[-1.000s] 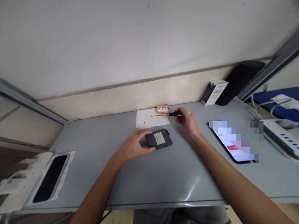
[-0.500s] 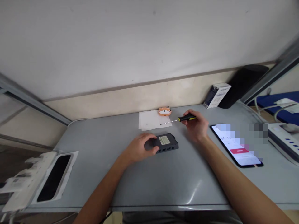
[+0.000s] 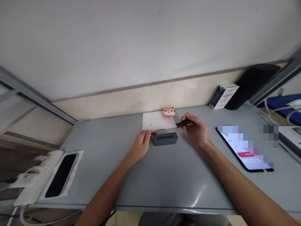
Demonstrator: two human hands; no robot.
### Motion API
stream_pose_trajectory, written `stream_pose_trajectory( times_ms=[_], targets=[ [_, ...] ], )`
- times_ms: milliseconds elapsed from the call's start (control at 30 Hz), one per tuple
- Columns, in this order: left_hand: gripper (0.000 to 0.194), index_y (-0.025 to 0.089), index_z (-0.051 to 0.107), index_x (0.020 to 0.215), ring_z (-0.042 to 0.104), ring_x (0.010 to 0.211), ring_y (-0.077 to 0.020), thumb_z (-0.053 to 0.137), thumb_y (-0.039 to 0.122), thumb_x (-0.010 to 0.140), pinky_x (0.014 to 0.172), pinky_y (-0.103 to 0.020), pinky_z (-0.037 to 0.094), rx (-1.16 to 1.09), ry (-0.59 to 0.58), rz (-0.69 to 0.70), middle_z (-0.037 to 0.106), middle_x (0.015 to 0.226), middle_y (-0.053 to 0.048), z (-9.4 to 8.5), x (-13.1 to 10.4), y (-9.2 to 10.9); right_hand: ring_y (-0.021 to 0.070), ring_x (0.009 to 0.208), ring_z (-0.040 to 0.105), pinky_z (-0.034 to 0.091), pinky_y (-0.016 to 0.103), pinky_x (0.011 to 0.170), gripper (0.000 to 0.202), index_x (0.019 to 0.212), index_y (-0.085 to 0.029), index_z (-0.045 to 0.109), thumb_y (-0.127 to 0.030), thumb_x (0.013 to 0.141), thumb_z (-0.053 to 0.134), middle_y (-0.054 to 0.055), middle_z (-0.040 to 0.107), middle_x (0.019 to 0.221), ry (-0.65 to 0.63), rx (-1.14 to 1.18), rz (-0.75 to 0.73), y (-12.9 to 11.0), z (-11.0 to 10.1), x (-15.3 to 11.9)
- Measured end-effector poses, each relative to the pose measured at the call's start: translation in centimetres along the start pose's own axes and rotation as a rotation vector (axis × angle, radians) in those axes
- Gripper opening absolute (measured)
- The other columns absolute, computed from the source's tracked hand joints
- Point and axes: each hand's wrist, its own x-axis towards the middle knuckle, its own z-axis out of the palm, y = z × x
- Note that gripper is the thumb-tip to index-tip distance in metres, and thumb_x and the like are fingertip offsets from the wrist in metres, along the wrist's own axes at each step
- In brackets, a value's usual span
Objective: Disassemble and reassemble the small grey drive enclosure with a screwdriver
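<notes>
A dark grey vented box (image 3: 165,139), like a small electronic device, stands tipped on its edge on the desk, slots facing me. My left hand (image 3: 141,146) grips its left end, fingertips at the upper left corner. My right hand (image 3: 196,128) is closed round the black and yellow handle of a screwdriver (image 3: 184,123). The thin shaft points left, and its tip is at my left fingertips by the box's top edge; the exact contact is hidden. Behind the box lies white paper (image 3: 152,120) with a tiny dark piece (image 3: 150,125), probably a screw, on it.
An orange animal-face case (image 3: 169,112) sits at the paper's back edge. A lit phone (image 3: 246,153) lies on the right; a dark phone (image 3: 61,175) and a white power strip (image 3: 39,179) are left. A small carton (image 3: 223,96) and black cylinder (image 3: 251,86) stand back right.
The box has been tipped from flat, label up, onto its edge. My left hand has shifted to its upper left corner, and the screwdriver tip has come down and left to it.
</notes>
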Motion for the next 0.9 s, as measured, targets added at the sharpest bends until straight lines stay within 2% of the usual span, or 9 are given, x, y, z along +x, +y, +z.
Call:
stream_pose_trajectory(
  times_ms=[100,200,300,600,733,833,900],
  targets=[
    [0.046,0.021,0.07,0.112,0.069,0.097,-0.0207,0.034,0.049,0.111,0.089,-0.036,0.057,-0.01,0.014,0.048,0.075,0.106,-0.008,-0.7,-0.1,0.3,0.017,0.058,0.046,0.038,0.035,0.054,0.03,0.07,-0.025,0.059,-0.053,0.08,0.064,0.004,0.057,0.076,-0.028,-0.026,0.027,0.3,0.1,-0.1],
    [0.028,0.023,0.065,0.122,0.067,0.1,-0.0209,0.05,0.04,0.106,0.09,-0.036,0.057,0.057,-0.036,0.207,0.072,0.116,-0.009,-1.6,-0.4,0.9,0.0159,0.057,0.046,0.039,0.034,0.053,0.032,0.069,-0.025,0.061,-0.055,0.079,0.064,0.003,0.056,0.075,-0.037,-0.033,0.036,0.3,0.3,-0.2],
    [0.029,0.023,0.06,0.126,0.066,0.099,-0.0217,0.057,0.031,0.099,0.09,-0.038,0.056,0.139,-0.055,0.348,0.069,0.117,-0.011,-2.1,-0.6,1.3,0.0138,0.056,0.046,0.04,0.032,0.052,0.034,0.068,-0.024,0.063,-0.056,0.076,0.07,0.003,0.056,0.074,-0.026,-0.005,0.055,0.1,0.5,-0.3],
    [0.021,0.022,0.06,0.116,0.07,0.095,-0.022,0.059,0.021,0.094,0.086,-0.037,0.058,0.294,-0.015,0.532,0.073,0.105,-0.009,-2.0,-0.5,1.5,0.0164,0.056,0.047,0.038,0.034,0.051,0.032,0.067,-0.025,0.061,-0.055,0.077,0.067,0.003,0.056,0.071,-0.032,-0.037,0.049,0.4,0.5,-0.2],
    [0.019,0.021,0.063,0.113,0.071,0.092,-0.0212,0.061,0.019,0.094,0.085,-0.037,0.059,0.376,0.036,0.617,0.074,0.104,-0.008,-2.0,-0.3,1.4,0.0162,0.059,0.049,0.04,0.034,0.056,0.032,0.071,-0.025,0.062,-0.055,0.081,0.065,0.003,0.061,0.076,0.034,-0.023,0.05,1.0,0.1,0.3],
    [0.017,0.02,0.064,0.112,0.072,0.089,-0.0206,0.062,0.02,0.095,0.083,-0.037,0.06,0.459,0.047,0.685,0.076,0.102,-0.008,-2.0,-0.1,1.3,0.0168,0.065,0.053,0.044,0.033,0.063,0.035,0.079,-0.025,0.066,-0.06,0.084,0.066,0.003,0.066,0.078,0.064,-0.163,0.024,1.5,0.2,0.6],
    [0.013,0.021,0.065,0.109,0.072,0.085,-0.0199,0.062,0.02,0.096,0.08,-0.036,0.061,0.498,0.062,0.712,0.076,0.098,-0.007,-2.0,0.0,1.4,0.0175,0.069,0.057,0.047,0.032,0.068,0.039,0.087,-0.024,0.068,-0.063,0.084,0.067,0.002,0.068,0.078,0.003,-0.283,0.0,1.8,0.5,0.5]
  ],
)
